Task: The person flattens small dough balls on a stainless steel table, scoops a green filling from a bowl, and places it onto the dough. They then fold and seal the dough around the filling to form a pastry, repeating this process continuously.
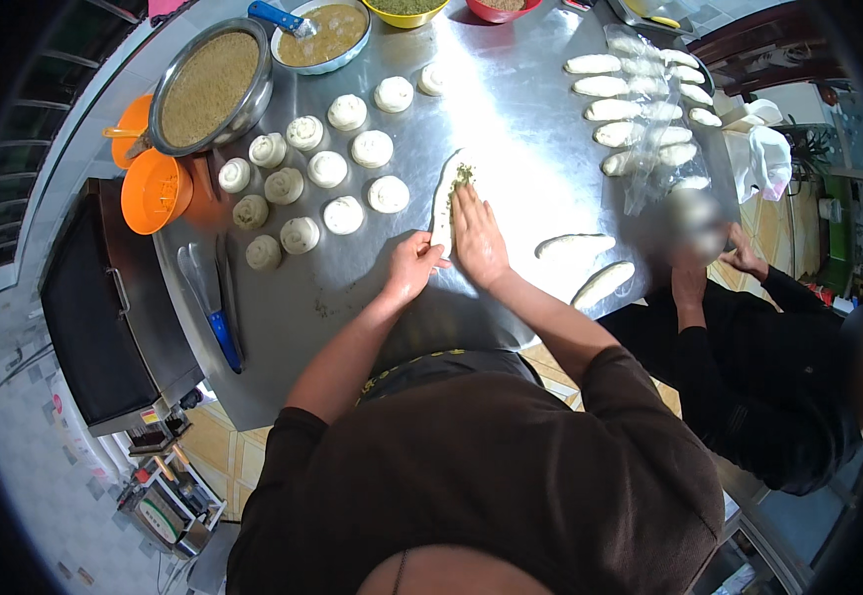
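A long flattened strip of dough (442, 213) lies on the metal table, with green chopped filling (464, 177) near its far end. My right hand (479, 238) rests on the strip, fingers stretched out and close to the filling. At the near end of the strip, my left hand (415, 265) has its fingers closed on the dough's edge. Several rolled dough spirals (327, 169) stand in rows to the left. Two long dough pieces (575, 246) lie to the right of my right hand.
A metal bowl of brown crumbly filling (249, 84), a bowl of liquid paste (357, 42) and orange bowls (181, 203) stand at the far left. Knives (221, 327) lie near the left edge. Plastic film (654, 139) partly covers several dough pieces. Another person's hands (691, 281) work at right.
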A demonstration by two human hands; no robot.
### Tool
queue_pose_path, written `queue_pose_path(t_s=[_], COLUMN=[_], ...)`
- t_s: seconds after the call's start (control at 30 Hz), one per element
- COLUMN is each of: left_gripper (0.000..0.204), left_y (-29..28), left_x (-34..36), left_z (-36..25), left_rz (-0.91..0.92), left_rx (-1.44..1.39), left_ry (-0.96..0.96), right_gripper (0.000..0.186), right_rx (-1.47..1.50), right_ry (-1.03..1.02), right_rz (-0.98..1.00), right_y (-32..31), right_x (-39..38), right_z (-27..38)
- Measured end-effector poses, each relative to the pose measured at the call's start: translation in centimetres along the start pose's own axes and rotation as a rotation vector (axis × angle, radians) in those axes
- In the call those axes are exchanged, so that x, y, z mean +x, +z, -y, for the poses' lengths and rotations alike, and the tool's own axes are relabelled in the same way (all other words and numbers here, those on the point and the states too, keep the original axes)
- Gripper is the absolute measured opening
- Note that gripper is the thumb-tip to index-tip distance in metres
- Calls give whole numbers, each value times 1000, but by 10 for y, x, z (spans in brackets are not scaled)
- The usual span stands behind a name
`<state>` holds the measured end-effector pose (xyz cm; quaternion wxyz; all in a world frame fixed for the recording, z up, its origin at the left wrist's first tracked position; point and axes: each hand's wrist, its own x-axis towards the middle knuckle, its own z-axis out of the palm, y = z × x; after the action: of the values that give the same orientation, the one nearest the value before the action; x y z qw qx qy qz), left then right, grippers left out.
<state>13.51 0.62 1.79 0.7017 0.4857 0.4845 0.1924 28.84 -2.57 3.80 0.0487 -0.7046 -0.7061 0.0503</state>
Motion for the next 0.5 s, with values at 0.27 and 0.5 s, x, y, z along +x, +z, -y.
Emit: queue_pose_path(t_s=[0.27,0.5], left_gripper=[34,13], left_y=[-4,6], left_x=[0,-2], left_z=[19,-9], left_rz=[-15,-34], left_rx=[-325,-41], left_ry=[-64,-74], right_gripper=[45,18], right_rx=[217,485], right_ry=[-28,251], right_rz=[-17,-51], right_y=[-1,-20], right_x=[-45,75], right_z=[35,-45])
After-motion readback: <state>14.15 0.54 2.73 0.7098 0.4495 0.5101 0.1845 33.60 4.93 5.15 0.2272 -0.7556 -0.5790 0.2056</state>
